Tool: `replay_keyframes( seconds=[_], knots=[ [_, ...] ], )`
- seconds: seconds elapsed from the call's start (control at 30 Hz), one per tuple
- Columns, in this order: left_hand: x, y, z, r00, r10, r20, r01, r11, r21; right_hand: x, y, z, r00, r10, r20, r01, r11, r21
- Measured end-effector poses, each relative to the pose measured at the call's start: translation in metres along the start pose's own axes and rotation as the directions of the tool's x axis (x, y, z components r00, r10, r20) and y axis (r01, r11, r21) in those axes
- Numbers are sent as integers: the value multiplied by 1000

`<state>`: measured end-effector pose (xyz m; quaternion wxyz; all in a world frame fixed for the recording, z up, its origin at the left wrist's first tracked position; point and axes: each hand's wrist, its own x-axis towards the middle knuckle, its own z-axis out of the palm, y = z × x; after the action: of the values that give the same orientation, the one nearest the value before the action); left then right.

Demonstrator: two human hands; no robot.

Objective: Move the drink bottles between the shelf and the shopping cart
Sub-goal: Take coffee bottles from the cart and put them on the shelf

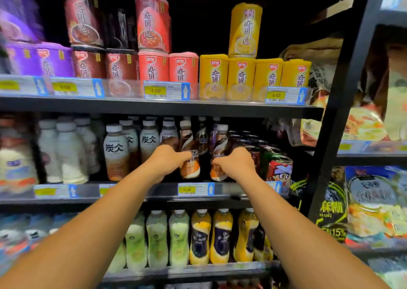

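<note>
**Both hands on coffee bottles at the middle shelf**

Each hand took its own bottle, probably so two could travel at once. The left hand (168,160) was curled tight round a brown bottle (189,154); the right hand (234,162) was clenched on its neighbour (218,152), just beside it. Both bottles stood at the shelf (132,197) front. No cart was visible.

We face dark metal shelving (167,108); black upright post (343,90) at 3 o'clock, second bay (374,154) beyond. Recesses unlit, price strips (193,188) bright.
</note>
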<state>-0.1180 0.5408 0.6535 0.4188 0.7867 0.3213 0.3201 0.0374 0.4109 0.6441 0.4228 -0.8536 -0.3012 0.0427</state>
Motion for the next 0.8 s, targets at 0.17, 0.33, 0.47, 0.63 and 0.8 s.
replay_keyframes(
  seconds=[0.17, 0.33, 0.47, 0.63, 0.8],
  knots=[
    [-1, -7, 1, 997, 62, 56, -71, 980, 184, 6, 8, 7, 998, -59, 10, 59, 993, -98],
    [2, -10, 2, 985, 116, 129, -141, 967, 210, 6, 9, 8, 993, -101, 62, 109, 983, -146],
    [0, -12, 2, 987, 115, 113, -137, 967, 217, 1, 8, 1, 989, -132, 67, 141, 978, -152],
    [-8, -8, 3, 971, 211, -116, -151, 910, 387, -2, 10, -9, 969, -241, -57, 228, 959, -170],
    [-11, 9, 7, 895, 445, -37, -294, 649, 702, -3, 6, -7, 904, -415, -101, 354, 861, -365]
  ],
)
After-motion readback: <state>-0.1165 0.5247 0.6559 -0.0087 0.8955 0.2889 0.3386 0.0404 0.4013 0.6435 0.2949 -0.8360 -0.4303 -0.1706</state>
